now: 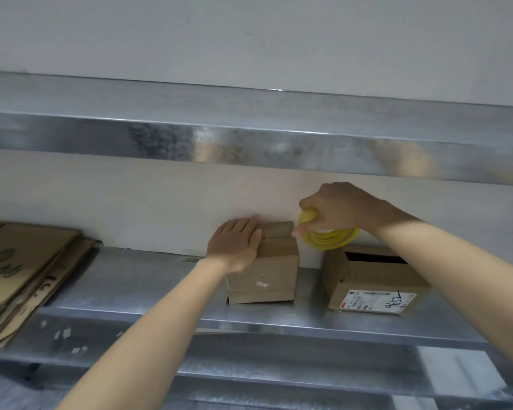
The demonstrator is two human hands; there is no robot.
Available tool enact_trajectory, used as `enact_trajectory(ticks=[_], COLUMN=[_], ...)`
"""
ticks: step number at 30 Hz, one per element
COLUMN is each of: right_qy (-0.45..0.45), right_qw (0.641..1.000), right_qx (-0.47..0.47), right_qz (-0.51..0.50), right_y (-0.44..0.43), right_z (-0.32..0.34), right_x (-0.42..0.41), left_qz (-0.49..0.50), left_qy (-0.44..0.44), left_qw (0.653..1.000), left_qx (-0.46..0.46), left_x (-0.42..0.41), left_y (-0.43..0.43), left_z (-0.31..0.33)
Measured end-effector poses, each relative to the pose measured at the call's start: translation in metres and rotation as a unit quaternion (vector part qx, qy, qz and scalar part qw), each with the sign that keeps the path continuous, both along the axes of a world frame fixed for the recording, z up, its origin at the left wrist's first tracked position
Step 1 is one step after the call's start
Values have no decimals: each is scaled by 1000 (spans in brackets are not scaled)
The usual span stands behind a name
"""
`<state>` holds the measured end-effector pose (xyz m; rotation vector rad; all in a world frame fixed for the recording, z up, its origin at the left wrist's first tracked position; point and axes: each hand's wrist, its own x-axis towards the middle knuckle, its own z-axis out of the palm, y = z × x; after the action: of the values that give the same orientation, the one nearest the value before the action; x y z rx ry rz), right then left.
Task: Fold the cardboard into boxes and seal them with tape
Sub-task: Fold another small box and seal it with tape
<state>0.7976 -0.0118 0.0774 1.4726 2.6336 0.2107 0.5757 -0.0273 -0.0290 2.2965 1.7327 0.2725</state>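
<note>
A small brown cardboard box (271, 269) stands on the steel shelf (148, 279) against the wall. My left hand (234, 242) lies flat with straight fingers on the box's top left edge and presses on it. My right hand (338, 211) grips a yellow roll of tape (328, 236) just above and to the right of the box's top. A fingertip of that hand touches the box's upper right corner. Whether a strip of tape runs onto the box is too blurred to tell.
A second cardboard box (376, 287) with a shipping label and an open slot on top sits to the right. A stack of flat cardboard sheets (21, 273) lies at the shelf's left end. A steel upper shelf (249, 137) overhangs the work spot.
</note>
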Motion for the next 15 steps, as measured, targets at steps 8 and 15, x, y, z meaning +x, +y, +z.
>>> enact_trajectory(ticks=[8, 15], right_qy=[-36, -37], right_qw=[999, 999], right_qx=[9, -15], right_qz=[27, 10], right_y=[0, 0], right_z=[-8, -8], right_x=[-5, 0], left_qz=[-17, -18], left_qy=[35, 35], left_qw=[999, 998], left_qx=[-36, -40], left_x=[-16, -21], left_y=[-3, -4], left_z=[13, 5])
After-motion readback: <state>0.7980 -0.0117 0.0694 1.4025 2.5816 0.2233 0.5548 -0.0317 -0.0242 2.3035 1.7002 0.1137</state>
